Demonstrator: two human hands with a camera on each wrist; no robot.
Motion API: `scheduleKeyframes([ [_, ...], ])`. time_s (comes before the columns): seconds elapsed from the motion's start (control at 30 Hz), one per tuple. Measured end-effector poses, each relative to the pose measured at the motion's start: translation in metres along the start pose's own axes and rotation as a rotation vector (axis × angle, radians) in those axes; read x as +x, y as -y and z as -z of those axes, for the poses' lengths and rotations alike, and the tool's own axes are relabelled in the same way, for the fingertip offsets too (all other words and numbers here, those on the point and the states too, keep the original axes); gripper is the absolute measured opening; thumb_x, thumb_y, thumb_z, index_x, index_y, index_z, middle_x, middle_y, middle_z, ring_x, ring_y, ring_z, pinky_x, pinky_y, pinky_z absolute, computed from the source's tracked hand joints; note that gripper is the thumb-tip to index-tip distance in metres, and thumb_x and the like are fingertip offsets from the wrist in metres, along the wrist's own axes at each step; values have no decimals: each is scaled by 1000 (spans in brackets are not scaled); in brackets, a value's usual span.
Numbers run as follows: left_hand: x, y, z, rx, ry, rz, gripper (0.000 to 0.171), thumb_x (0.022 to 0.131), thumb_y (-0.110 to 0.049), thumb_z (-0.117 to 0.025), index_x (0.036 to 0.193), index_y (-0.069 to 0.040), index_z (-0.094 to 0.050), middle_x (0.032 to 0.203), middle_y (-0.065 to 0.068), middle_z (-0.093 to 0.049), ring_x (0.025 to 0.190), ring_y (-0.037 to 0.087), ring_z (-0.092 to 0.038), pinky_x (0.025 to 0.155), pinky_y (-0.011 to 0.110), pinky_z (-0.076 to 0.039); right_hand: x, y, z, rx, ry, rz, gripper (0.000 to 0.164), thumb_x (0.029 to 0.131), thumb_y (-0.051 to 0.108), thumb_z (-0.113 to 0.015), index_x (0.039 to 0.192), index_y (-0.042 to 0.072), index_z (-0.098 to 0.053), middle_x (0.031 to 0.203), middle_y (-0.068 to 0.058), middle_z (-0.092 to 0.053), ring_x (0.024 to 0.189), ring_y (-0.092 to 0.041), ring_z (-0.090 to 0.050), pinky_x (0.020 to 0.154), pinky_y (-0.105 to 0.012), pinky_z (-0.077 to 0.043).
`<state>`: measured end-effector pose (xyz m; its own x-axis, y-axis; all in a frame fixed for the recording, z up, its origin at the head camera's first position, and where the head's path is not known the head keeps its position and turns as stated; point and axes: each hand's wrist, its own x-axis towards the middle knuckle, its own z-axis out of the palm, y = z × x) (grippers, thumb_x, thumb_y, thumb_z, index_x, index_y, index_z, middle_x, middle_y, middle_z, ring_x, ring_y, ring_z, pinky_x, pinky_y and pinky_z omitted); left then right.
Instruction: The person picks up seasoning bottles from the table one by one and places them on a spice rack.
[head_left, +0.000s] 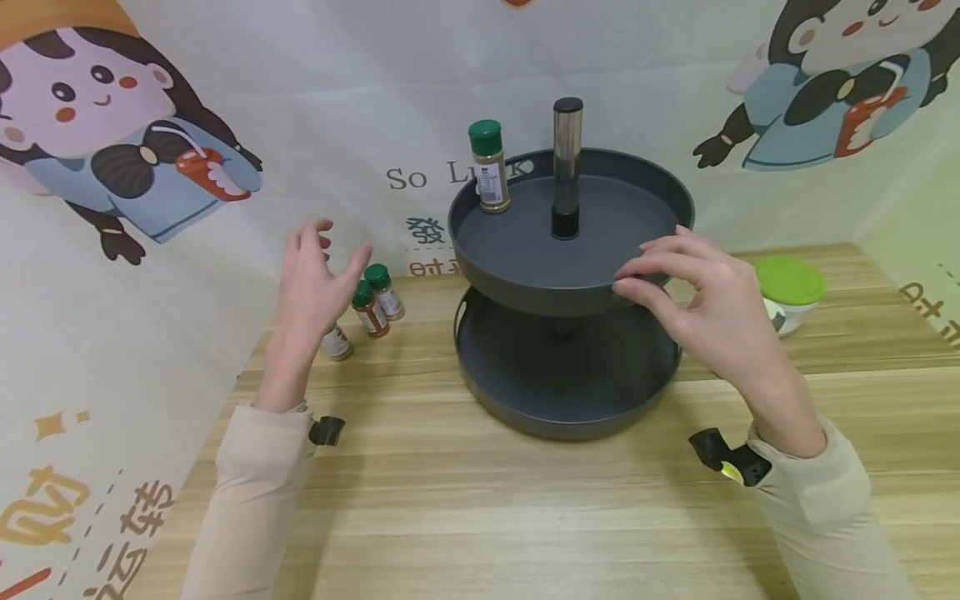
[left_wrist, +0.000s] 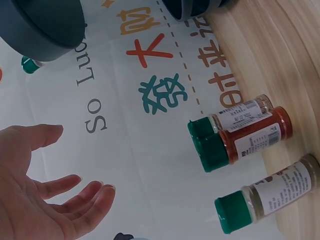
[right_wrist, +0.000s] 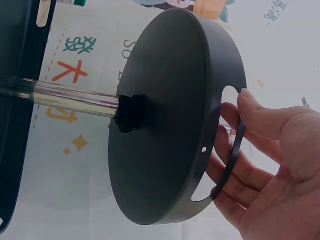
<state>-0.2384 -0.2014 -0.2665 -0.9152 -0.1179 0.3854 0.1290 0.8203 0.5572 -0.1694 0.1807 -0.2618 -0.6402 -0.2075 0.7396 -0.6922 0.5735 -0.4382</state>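
Note:
A dark grey two-tier tray stand [head_left: 517, 258] rises on a metal post. My right hand [head_left: 705, 300] grips the right side of the upper tray's rim, where the right wrist view shows the fingers at a handle cut-out [right_wrist: 232, 165]. On that tray's left side stands a green-capped spice jar [head_left: 490, 177]. My left hand [head_left: 311, 275] is raised and empty, fingers loosely spread, left of the stand. Near it on the table are three more green-capped jars: one with red contents [left_wrist: 255, 135], a second [head_left: 389, 298] touching it, and a third [left_wrist: 280, 190] apart from them.
The lower tray [head_left: 562, 408] sits under the upper one, close over the wooden table [head_left: 510, 517]. A white tub with a bright green lid [head_left: 791, 282] stands behind my right hand. A printed cloth [head_left: 345, 100] with cartoon figures forms the backdrop.

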Motion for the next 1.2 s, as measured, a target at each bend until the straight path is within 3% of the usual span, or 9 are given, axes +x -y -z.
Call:
scheduleKeyframes([
  [0.87,-23,56,-4,39,9,72,71,87,-51,-50,134,-1,-34,119,26,-39,102,38,-44,78,49,-40,0,0,0,8,-24,21,19,67,7,-80,83,8,-72,86,-3,-65,94,-19,-55,103,-33,-30],
  [1.2,-30,77,-7,27,30,130,72,87,-53,-49,135,-2,-32,124,26,-36,104,37,-42,78,50,-40,-1,1,-3,-20,-26,8,17,66,10,-81,81,10,-72,87,-1,-63,91,-16,-54,89,-27,-39],
])
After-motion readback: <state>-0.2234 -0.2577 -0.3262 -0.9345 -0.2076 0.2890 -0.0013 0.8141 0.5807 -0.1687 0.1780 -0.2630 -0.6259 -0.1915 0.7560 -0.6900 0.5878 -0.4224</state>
